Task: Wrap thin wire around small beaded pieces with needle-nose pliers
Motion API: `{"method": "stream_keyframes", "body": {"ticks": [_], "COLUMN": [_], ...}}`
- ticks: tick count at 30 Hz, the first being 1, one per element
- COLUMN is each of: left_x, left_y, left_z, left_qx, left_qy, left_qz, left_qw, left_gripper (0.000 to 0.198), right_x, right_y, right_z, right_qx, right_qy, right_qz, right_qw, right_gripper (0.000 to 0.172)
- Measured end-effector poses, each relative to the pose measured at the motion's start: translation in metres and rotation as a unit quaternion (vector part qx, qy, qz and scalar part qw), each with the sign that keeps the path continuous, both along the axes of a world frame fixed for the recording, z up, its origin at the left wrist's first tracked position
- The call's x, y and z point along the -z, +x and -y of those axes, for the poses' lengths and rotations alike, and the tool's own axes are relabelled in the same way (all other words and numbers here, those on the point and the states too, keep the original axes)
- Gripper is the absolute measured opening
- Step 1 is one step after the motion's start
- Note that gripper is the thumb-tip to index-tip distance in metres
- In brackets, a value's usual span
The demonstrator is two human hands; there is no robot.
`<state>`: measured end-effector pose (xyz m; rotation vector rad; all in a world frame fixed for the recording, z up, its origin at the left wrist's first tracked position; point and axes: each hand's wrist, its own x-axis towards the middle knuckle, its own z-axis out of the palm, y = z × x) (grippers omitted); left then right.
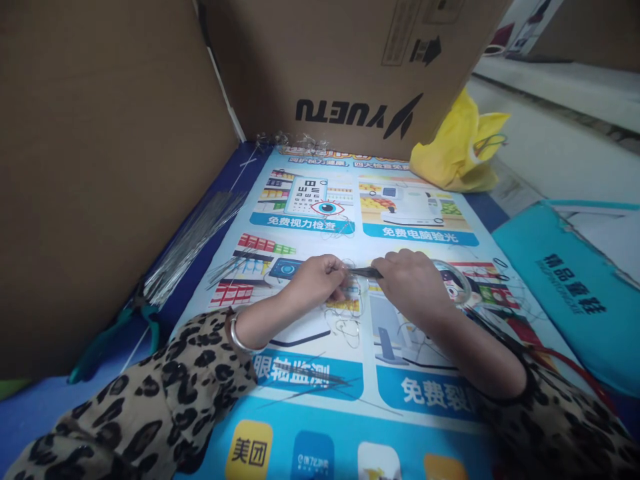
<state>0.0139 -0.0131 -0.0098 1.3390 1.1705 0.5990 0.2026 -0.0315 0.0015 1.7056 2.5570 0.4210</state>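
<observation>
My left hand (325, 277) is closed in a pinch at the middle of the poster, and thin wire shows faintly at its fingertips. My right hand (413, 283) wraps around dark pliers (367, 272), whose narrow jaws point left and reach the left fingertips. Most of the pliers' handles are hidden by the palm. Bent wire loops (347, 330) lie just below the two hands. Several straight wire pieces (310, 380) are scattered on the poster (345, 417), nearer to me.
A bundle of straight wires (193, 243) lies at the left, beside teal-handled pliers (117, 333). Cardboard walls (320, 60) stand behind and at the left. A clear round dish (467, 283), a yellow bag (447, 157) and a turquoise box (555, 287) are at the right.
</observation>
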Motion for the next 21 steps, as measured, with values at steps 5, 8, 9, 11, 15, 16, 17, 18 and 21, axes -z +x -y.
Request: {"method": "stream_keyframes", "body": {"ticks": [5, 8, 9, 11, 15, 16, 17, 18, 21], "left_x": [-0.007, -0.014, -0.015, -0.017, -0.014, -0.014, -0.013, -0.012, -0.013], "left_y": [0.0, 0.002, 0.002, 0.003, 0.003, 0.003, 0.002, 0.002, 0.002], "left_z": [0.003, 0.004, 0.005, 0.005, 0.005, 0.004, 0.004, 0.004, 0.004], "left_qx": [0.001, -0.021, -0.027, -0.033, -0.043, -0.042, -0.04, -0.038, -0.031], "left_qy": [-0.024, -0.072, -0.082, -0.093, -0.097, -0.096, -0.095, -0.093, -0.097], "left_qz": [0.042, 0.092, 0.103, 0.111, 0.123, 0.129, 0.133, 0.134, 0.131], "left_qw": [0.999, 0.993, 0.991, 0.989, 0.987, 0.986, 0.986, 0.986, 0.986], "left_gripper": [0.008, 0.008, 0.009, 0.009, 0.009, 0.009, 0.008, 0.008, 0.01], "right_x": [0.002, 0.006, 0.007, 0.008, 0.008, 0.009, 0.009, 0.009, 0.011], "right_y": [-0.001, -0.003, -0.003, -0.003, -0.003, -0.003, -0.003, -0.004, -0.005], "right_z": [0.0, -0.001, -0.001, -0.001, -0.001, -0.001, -0.001, -0.001, -0.001], "right_qx": [0.009, 0.015, 0.016, 0.018, 0.022, 0.023, 0.024, 0.026, 0.033], "right_qy": [-0.015, -0.019, -0.019, -0.019, -0.021, -0.023, -0.025, -0.028, -0.034], "right_qz": [-0.007, -0.022, -0.028, -0.037, -0.044, -0.047, -0.052, -0.058, -0.071], "right_qw": [1.0, 0.999, 0.999, 0.999, 0.999, 0.998, 0.998, 0.998, 0.996], "right_gripper": [0.017, 0.018, 0.018, 0.019, 0.018, 0.018, 0.018, 0.018, 0.016]}}
